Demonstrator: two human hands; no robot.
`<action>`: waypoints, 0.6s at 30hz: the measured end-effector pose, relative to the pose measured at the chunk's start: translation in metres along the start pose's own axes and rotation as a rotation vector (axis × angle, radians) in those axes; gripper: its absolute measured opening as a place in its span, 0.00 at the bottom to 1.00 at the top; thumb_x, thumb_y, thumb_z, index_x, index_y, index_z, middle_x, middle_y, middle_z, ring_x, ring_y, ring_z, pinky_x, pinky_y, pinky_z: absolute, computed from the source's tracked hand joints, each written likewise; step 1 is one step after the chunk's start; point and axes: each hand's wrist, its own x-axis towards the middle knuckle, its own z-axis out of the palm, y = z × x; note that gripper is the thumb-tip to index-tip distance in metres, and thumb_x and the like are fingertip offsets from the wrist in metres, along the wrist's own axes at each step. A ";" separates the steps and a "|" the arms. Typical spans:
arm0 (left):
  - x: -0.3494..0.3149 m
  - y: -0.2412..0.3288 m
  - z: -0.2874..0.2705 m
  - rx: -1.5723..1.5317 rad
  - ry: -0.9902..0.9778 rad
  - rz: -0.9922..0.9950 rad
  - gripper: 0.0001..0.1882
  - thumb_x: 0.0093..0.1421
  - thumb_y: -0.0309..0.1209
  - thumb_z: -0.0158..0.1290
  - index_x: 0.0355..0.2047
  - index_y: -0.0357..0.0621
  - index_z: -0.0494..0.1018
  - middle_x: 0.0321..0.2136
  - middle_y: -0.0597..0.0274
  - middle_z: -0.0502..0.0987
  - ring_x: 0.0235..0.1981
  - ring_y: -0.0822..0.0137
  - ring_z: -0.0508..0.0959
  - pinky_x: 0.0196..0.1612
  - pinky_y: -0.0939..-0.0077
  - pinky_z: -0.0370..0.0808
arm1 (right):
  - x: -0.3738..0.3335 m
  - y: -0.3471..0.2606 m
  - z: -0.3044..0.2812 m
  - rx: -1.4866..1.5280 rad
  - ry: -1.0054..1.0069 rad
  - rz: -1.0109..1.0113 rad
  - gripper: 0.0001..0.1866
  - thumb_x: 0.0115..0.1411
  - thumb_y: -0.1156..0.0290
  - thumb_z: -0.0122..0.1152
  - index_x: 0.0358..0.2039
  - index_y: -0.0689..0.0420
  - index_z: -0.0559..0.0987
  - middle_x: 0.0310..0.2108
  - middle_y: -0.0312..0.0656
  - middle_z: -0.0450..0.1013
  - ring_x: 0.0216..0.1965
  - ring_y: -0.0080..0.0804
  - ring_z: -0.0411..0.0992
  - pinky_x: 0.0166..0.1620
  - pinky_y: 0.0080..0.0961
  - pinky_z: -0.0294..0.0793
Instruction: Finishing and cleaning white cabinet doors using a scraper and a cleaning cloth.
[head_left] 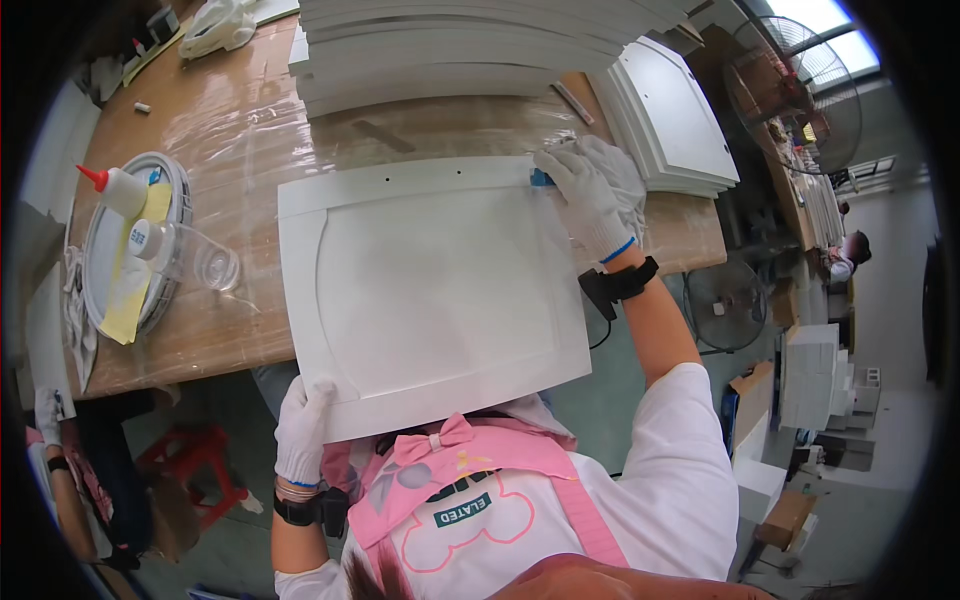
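A white panel (440,290) with a recessed middle and two small dark holes near its far edge lies in front of me, overhanging the table's near edge. My left hand (303,430), in a white glove, is closed on the panel's near left corner. At the far right corner, my gloved right hand (585,200) presses down on a small blue piece (541,178) held under its fingers. Most of that piece is hidden, so its exact kind cannot be made out. A crumpled whitish cloth (622,180) lies just beside the right hand.
White panels (440,60) are stacked at the far side, more (672,115) at far right. On the left, a round lid (180,200) bears a red-tipped glue bottle (122,190) and yellow paper (130,300), beside a clear bottle (205,258). Another person's gloved hand (48,412) shows at far left.
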 end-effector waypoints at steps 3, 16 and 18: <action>-0.001 0.002 -0.002 -0.004 -0.005 0.005 0.22 0.66 0.43 0.52 0.49 0.36 0.71 0.39 0.63 0.78 0.38 0.74 0.76 0.42 0.78 0.74 | 0.002 -0.008 0.000 0.015 0.024 -0.026 0.26 0.50 0.77 0.60 0.53 0.52 0.73 0.48 0.43 0.71 0.53 0.45 0.69 0.56 0.38 0.68; 0.001 0.001 0.001 -0.110 -0.014 0.026 0.21 0.67 0.41 0.51 0.50 0.35 0.71 0.40 0.63 0.78 0.38 0.74 0.76 0.43 0.78 0.74 | 0.002 -0.007 0.001 -0.025 0.058 -0.043 0.22 0.52 0.75 0.59 0.49 0.50 0.74 0.48 0.40 0.72 0.50 0.44 0.71 0.52 0.38 0.70; 0.001 0.000 0.001 -0.116 -0.013 0.030 0.21 0.67 0.41 0.51 0.50 0.35 0.71 0.40 0.63 0.78 0.38 0.74 0.76 0.43 0.78 0.74 | 0.002 -0.008 0.000 -0.036 0.040 -0.037 0.22 0.52 0.75 0.60 0.49 0.50 0.75 0.49 0.39 0.73 0.50 0.43 0.71 0.52 0.38 0.70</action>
